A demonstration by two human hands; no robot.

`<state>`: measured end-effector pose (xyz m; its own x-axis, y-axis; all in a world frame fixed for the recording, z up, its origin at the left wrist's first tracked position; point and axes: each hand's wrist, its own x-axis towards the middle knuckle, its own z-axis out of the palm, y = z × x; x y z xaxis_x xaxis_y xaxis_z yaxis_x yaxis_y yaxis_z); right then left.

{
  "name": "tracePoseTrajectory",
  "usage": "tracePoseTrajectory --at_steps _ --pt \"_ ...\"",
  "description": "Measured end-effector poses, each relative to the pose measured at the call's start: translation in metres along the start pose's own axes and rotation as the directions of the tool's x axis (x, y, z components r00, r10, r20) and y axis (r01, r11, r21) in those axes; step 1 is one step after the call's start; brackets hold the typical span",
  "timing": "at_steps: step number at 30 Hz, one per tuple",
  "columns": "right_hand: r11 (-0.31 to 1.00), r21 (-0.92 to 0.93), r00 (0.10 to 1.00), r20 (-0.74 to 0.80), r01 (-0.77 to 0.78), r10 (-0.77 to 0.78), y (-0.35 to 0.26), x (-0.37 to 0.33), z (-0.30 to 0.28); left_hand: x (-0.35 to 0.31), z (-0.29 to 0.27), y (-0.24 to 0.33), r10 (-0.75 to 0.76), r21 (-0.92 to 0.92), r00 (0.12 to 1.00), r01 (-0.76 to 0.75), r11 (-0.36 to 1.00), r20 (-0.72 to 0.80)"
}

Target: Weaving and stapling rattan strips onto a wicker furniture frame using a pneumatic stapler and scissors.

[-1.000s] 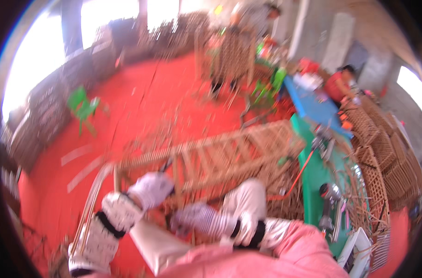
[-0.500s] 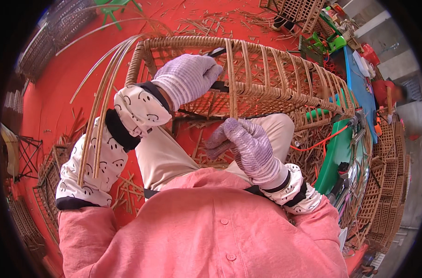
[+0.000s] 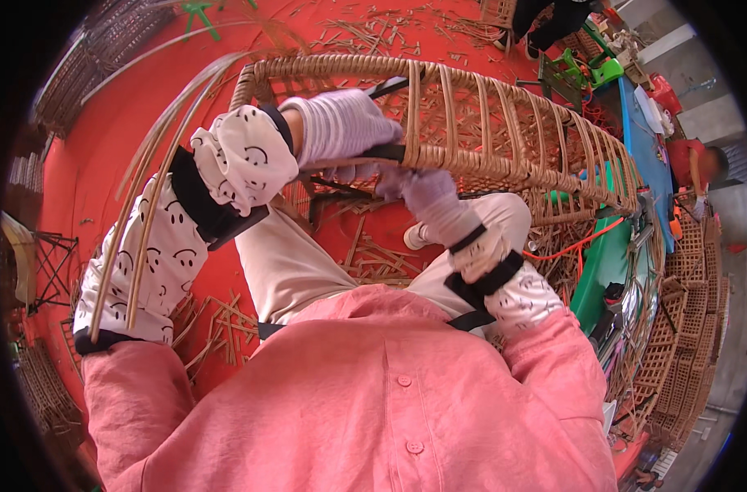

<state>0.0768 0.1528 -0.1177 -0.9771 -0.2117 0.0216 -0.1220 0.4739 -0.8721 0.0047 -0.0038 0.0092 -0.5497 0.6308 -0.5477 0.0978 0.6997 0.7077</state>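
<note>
A woven rattan basket frame [image 3: 463, 156] lies across in front of my knees, with dark bars and wrapped cane edges. My left hand [image 3: 349, 127], in a lilac striped glove, reaches over its near dark bar [image 3: 386, 153]; glove fingers show above and below this bar, closed around it. Just below the bar, beside the left fingers, is my gloved right hand [image 3: 431, 197]. Motion smears its fingers, and I cannot tell what they hold. Several long cane strands [image 3: 148, 197] hang over my left forearm and arch up behind the left hand.
Cane scraps [image 3: 377, 254] litter the red floor [image 3: 250, 316]. To the right stand a green surface [image 3: 595, 275], a blue table [image 3: 648, 156] and stacked woven baskets [image 3: 693, 262]. An orange cord [image 3: 570, 246] runs there. A person in red [image 3: 692, 164] sits far right.
My right hand has moved up and inward from over my lap to the bar beside my left hand. The left hand has shifted slightly, and its arm has swung left with the strands.
</note>
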Motion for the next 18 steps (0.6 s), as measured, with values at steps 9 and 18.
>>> tracePoseTrajectory --at_steps 9,18 --pt "0.937 -0.097 0.929 0.131 -0.336 0.347 -0.005 0.001 -0.015 0.008 0.006 0.004 0.193 0.079 0.973 -0.184 0.98 -0.129" --pt "0.954 0.167 0.968 0.02 -0.251 0.251 -0.112 -0.02 -0.099 0.009 0.013 -0.014 0.31 -0.141 0.842 -0.406 0.903 -0.44"
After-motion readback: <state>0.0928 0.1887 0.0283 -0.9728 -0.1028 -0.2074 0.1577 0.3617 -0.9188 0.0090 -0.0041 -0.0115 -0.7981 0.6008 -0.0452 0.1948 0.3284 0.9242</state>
